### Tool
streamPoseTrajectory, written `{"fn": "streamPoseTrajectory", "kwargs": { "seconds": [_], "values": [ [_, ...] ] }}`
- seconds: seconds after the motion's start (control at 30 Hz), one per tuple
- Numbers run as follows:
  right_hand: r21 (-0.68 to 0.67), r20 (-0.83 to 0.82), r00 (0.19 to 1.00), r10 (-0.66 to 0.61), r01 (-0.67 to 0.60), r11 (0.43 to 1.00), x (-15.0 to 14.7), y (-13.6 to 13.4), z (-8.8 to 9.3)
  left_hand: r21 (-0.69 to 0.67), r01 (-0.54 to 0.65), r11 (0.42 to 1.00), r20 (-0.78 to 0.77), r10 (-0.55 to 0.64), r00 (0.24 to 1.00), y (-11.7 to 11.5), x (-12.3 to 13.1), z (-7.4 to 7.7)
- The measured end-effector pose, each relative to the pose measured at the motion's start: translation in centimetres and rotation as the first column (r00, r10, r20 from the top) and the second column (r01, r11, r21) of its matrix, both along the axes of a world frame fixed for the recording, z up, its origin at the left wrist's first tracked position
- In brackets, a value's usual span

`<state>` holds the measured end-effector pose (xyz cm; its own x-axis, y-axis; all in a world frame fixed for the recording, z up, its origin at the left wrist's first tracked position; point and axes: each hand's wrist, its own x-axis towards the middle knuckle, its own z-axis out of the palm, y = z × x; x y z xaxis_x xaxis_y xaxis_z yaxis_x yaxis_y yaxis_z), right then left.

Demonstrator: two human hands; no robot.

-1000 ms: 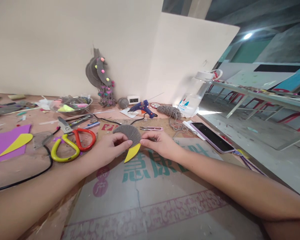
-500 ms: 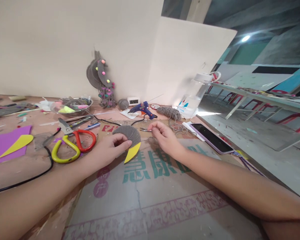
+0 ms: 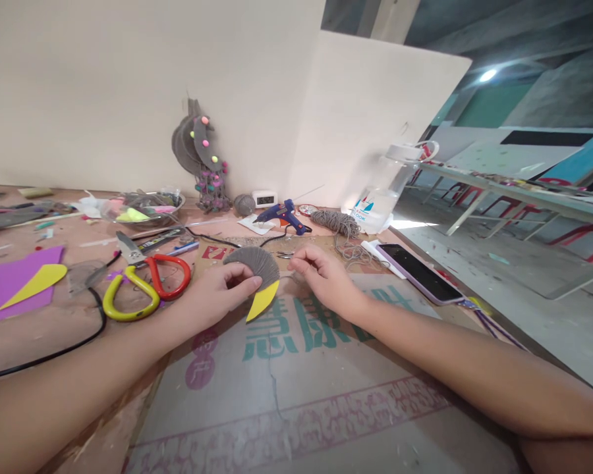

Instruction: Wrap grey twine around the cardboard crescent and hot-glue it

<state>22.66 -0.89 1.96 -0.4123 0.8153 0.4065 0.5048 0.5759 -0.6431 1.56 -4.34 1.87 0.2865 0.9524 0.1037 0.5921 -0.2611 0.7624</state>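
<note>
My left hand (image 3: 230,286) pinches a crescent (image 3: 261,263) of yellow sheet, its upper part wrapped closely in grey yarn and its lower tip bare yellow. Just right of it, my right hand (image 3: 326,280) has thumb and forefinger pressed together on a thin strand of grey yarn (image 3: 290,278), which is faint against the board. Small metal scissors (image 3: 284,255) lie behind the right fingertips, partly hidden. Beneath both hands is a printed cardboard sheet (image 3: 217,408). A loose skein of grey yarn (image 3: 336,222) rests beyond the right hand.
Large scissors (image 3: 131,299) with red and yellow handles lie left, near purple sheet (image 3: 14,303) and a yellow cutout (image 3: 34,286). Behind stand a blue glue gun (image 3: 284,214), a small clock (image 3: 265,199) and a water bottle (image 3: 383,191). A phone (image 3: 420,273) lies right.
My right hand has shifted slightly left and down, closer to the crescent. The left hand keeps its hold in the same place.
</note>
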Motion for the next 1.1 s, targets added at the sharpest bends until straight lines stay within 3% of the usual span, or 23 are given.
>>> {"fn": "streamPoseTrajectory", "kwargs": {
  "seconds": [0.5, 0.63, 0.8, 1.1],
  "values": [
    [0.063, -0.049, 0.999, 0.018, -0.015, 0.998, -0.3, -0.7, 0.5, -0.007, -0.005, 1.0, 0.019, 0.005, 1.0, 0.0, 0.1, 0.1],
    [0.013, -0.07, 0.997, -0.008, 0.009, 1.0, -0.2, -0.3, 0.0, -0.008, 0.002, 1.0, 0.003, -0.002, 1.0, 0.0, 0.0, 0.1],
    [-0.016, -0.147, 0.988, 0.046, -0.049, 0.999, -0.3, -0.1, -0.5, 0.002, 0.001, 1.0, -0.013, -0.001, 1.0, 0.1, 0.0, 0.0],
    [-0.049, -0.118, 0.993, 0.024, -0.03, 0.998, -0.2, -0.4, 0.0, -0.011, -0.003, 1.0, -0.013, 0.003, 1.0, -0.1, 0.0, 0.0]
  ]
}}
